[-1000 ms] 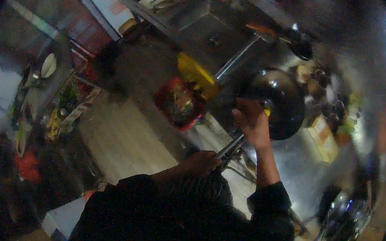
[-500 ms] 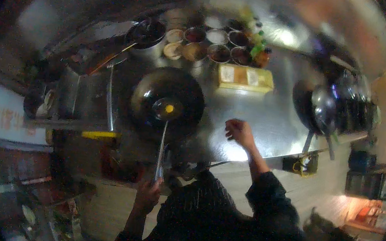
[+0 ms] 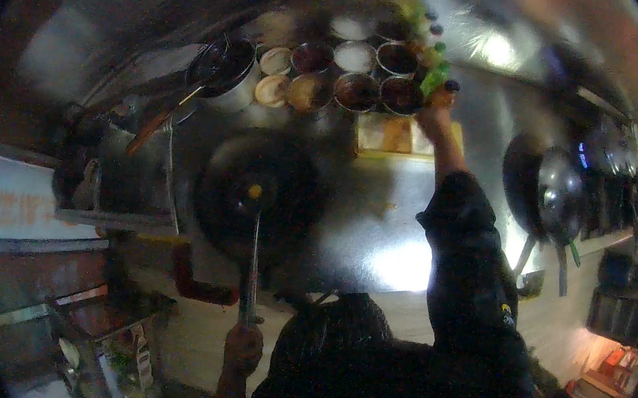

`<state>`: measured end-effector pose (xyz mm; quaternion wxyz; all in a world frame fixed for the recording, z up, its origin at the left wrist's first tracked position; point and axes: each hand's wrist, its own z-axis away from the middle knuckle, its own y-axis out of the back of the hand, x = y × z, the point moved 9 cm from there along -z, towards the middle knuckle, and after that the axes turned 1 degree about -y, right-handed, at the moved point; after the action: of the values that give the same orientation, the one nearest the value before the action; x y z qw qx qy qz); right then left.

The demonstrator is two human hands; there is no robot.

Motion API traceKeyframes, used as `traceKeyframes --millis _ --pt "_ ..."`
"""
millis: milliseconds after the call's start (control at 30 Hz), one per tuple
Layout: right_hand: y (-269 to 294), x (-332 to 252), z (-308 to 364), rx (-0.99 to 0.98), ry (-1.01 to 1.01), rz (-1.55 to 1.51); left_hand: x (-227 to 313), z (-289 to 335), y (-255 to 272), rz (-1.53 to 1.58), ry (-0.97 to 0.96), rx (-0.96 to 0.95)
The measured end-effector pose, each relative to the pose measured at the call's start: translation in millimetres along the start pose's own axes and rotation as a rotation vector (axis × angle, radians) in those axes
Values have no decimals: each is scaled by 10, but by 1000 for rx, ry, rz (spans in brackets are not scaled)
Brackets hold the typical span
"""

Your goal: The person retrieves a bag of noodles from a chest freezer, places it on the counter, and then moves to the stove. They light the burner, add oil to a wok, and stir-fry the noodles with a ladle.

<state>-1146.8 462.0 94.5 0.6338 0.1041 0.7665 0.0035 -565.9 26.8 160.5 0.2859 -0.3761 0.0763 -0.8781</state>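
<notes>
My left hand (image 3: 242, 347) is closed round the long metal handle of a ladle (image 3: 251, 271). The ladle's bowl end is inside a dark wok (image 3: 295, 196), where a small yellow spot (image 3: 255, 191) shows; what it is I cannot make out. Stretched far forward, my right hand (image 3: 439, 117) has its fingers wrapped round a dark-capped bottle (image 3: 452, 86), nearest in a row of bottles. The hand hides most of that bottle. Below the right forearm lies a yellow box with pale compartments (image 3: 382, 134), partly covered by the wrist.
Several round seasoning tubs (image 3: 354, 57) stand behind the wok. A dark pot (image 3: 224, 66) with a wooden-handled tool (image 3: 152, 129) is at the back left. More woks (image 3: 558, 190) hang over the right edge of the steel counter (image 3: 345, 243).
My right hand has moved from above the counter forward to the bottles and closed on one. My left hand still grips the ladle, slightly lower in view. The whole view has shifted a little.
</notes>
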Motion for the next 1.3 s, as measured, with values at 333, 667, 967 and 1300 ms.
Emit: traceKeyframes --millis 333,667,967,1300 --pt "-23 -6 621 -54 -434 202 109 -101 10 -287 -122 -74" --pt "-1417 -1194 2460 -670 -305 456 179 -38 377 -463 -227 -129" --pt "-2728 -1414 3290 -860 147 1161 56 110 580 -130 -50 -24" --pt "-2846 -701 3520 -759 -245 278 254 158 513 -698 -191 -15"
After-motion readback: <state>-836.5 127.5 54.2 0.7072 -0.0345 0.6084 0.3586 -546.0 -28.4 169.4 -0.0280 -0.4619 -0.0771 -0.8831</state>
